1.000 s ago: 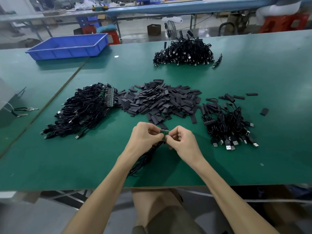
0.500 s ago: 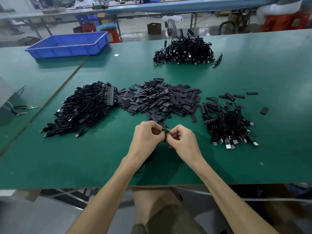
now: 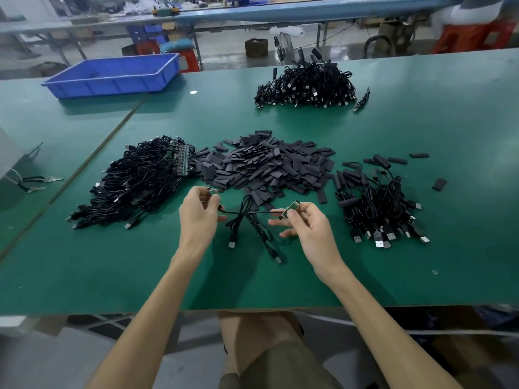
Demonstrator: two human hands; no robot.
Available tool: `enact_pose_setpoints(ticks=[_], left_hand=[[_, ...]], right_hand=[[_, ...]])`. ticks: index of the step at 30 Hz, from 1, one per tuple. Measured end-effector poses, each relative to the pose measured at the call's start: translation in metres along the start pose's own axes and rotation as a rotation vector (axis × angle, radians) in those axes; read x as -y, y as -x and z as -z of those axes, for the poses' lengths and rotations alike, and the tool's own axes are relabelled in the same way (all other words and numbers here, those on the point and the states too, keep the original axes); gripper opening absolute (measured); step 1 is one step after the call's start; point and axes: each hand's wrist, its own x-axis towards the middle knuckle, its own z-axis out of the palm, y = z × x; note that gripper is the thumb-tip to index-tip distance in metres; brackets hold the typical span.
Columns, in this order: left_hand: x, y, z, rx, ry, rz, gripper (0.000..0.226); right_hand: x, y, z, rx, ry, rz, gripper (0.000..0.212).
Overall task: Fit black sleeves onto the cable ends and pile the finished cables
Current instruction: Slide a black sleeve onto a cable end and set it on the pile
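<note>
Your left hand (image 3: 198, 217) and right hand (image 3: 306, 228) each pinch a green board end (image 3: 292, 208). The cables (image 3: 247, 217) droop between your grips, light and floppy. Hold the stiff board by its edges, and pick sleeves (image 3: 266, 167) just beyond your fingers.

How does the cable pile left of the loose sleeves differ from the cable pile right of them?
The left pile is bigger than the right pile. The left pile's ends show bare green boards; the right pile's ends wear black sleeves. Both hold black USB cables.
</note>
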Motion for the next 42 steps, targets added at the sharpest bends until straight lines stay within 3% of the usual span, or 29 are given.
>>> enact_pose_setpoints(ticks=[13,24,28,34,37,39,42], left_hand=[[-0.001,0.01,-0.007,0.07,0.352,0.171,0.014],[-0.028,0.026,-0.02,0.355,0.025,-0.261,0.013],[-0.028,0.028,-0.025,0.336,0.028,-0.269,0.011],[-0.023,0.027,-0.026,0.306,0.181,-0.225,0.012],[-0.021,0.027,-0.032,0.306,0.212,-0.233,0.014],[-0.02,0.029,-0.037,0.299,0.209,-0.284,0.017],[-0.017,0.03,-0.045,0.316,0.14,-0.359,0.022]], right_hand=[[0.0,-0.002,0.0,0.013,-0.028,0.009,0.006],[-0.001,0.0,0.002,-0.001,0.017,0.054,0.009],[-0.003,0.0,0.002,0.0,0.037,0.024,0.016],[-0.008,-0.001,-0.001,0.15,0.3,-0.005,0.06],[-0.009,-0.002,-0.002,0.231,0.494,0.029,0.064],[-0.011,-0.003,-0.005,0.271,0.72,0.076,0.059],[-0.013,-0.003,-0.005,0.259,0.77,0.112,0.023]])
